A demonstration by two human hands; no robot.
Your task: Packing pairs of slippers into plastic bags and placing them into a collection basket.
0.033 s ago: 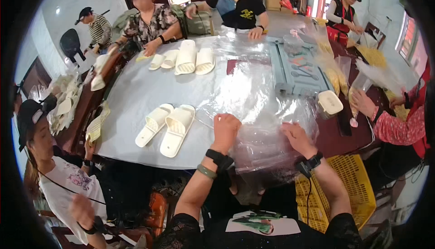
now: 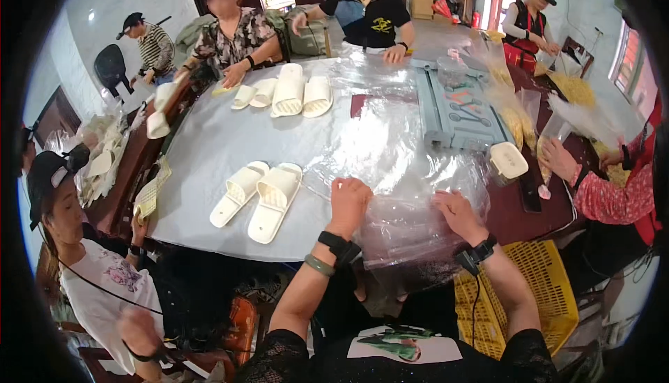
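A clear plastic bag (image 2: 404, 226) lies crumpled over the near edge of the table in front of me. At its left side my left hand (image 2: 350, 202) is closed, fingers curled on the plastic. My right hand (image 2: 458, 212) pinches the film farther right, fingertips bent down into it. More glossy clear film (image 2: 390, 135) stretches away across the tabletop beyond my hands. To the left of my left hand a pair of cream slippers, one of them a larger slipper (image 2: 275, 202) beside a smaller slipper (image 2: 240, 191), rests on the grey-white table cover (image 2: 188, 174).
Several more cream slippers (image 2: 287, 90) stand at the far side. A grey plastic tray (image 2: 435, 115) and a cream square lid-like piece (image 2: 509, 160) are at the right. A yellow crate (image 2: 543, 285) sits below the table's right edge. Several people work around the table.
My hands stay in the same place on the plastic. At the left, a co-worker's hand and a slipper held by a person at the far left have shifted slightly.
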